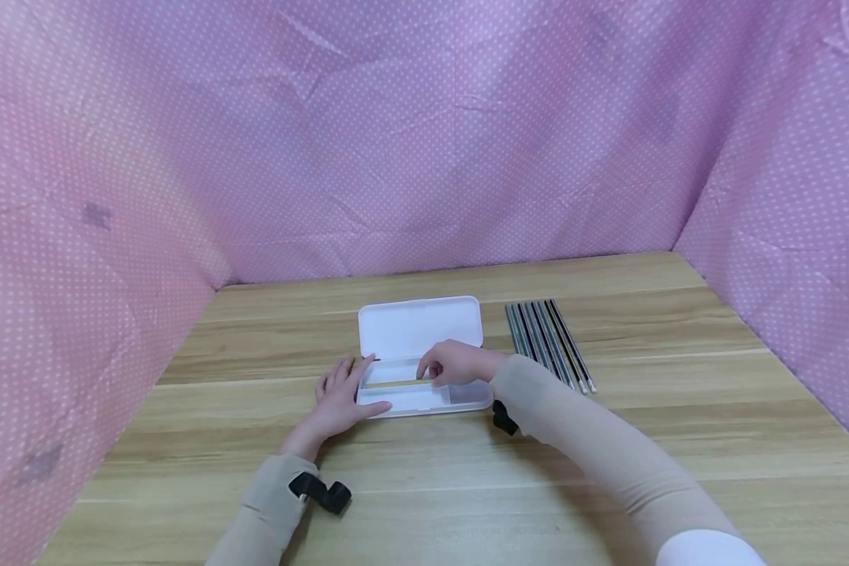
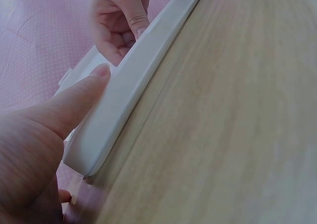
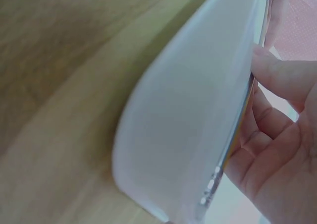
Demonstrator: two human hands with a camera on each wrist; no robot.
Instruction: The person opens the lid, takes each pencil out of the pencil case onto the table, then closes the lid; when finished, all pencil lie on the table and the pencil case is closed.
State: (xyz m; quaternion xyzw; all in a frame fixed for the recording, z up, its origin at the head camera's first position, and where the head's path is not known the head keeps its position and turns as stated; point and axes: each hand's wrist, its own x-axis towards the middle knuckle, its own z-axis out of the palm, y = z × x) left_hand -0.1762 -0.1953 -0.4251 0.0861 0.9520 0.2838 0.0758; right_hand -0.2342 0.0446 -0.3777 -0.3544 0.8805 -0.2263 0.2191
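A white pencil case (image 1: pixel 413 409) lies on the table with its lid (image 1: pixel 420 326) raised at the back. Inside its long compartment is a yellow-striped pencil (image 1: pixel 396 384). My right hand (image 1: pixel 456 363) reaches into the case and pinches this pencil between thumb and curled fingers. In the right wrist view the metal band of the pencil (image 3: pixel 212 184) shows beyond the case wall. My left hand (image 1: pixel 339 401) rests at the case's left end, fingers spread, with the thumb (image 2: pixel 89 87) on the front rim. The pencil's lower side is hidden.
Several striped pencils (image 1: pixel 548 342) lie side by side right of the case, partly behind my right forearm. The wooden table (image 1: pixel 424 503) is bordered by a pink dotted cloth (image 1: pixel 410 157) at the back and sides.
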